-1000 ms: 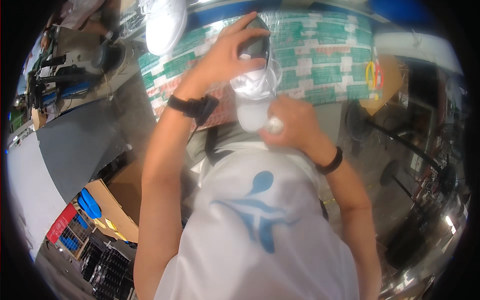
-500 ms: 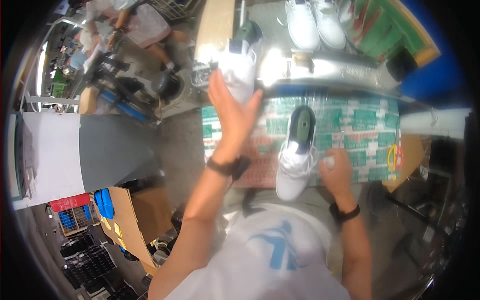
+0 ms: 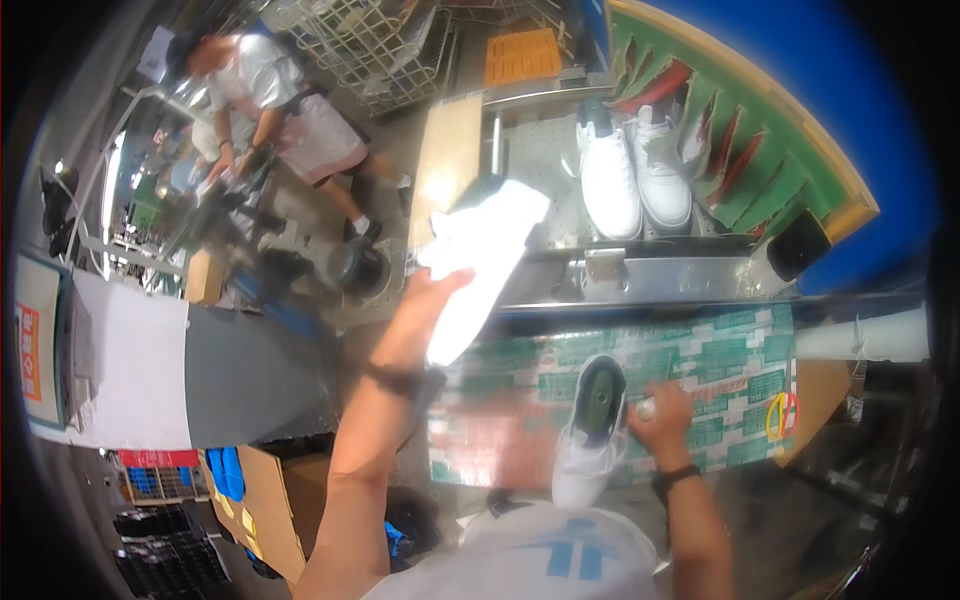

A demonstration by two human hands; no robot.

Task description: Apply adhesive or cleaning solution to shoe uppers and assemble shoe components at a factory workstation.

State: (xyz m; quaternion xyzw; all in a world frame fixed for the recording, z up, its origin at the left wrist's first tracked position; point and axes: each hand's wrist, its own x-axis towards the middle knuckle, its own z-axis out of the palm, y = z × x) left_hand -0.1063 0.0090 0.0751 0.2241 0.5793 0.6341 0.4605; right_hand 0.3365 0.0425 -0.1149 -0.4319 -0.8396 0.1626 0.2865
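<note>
My left hand grips a white lace-up shoe raised over the far left of the green-and-white patterned work surface. Glare washes out the shoe's detail, and its toe points toward me. A second white shoe with a dark green insole lies on the surface in front of my body, toe toward me. Beside it on the right, my right hand is closed around a small white object, mostly hidden by the fingers. Its kind I cannot make out.
Beyond a metal rail, a pair of white shoes stands next to a green slotted rack. Yellow-and-red-handled scissors lie at the right. A person works at the far left. Cardboard stands lower left.
The left hand has taken hold of the far shoe and tilted it, lifting it. The right hand stays closed beside the near shoe. The whole view has shifted upward.
</note>
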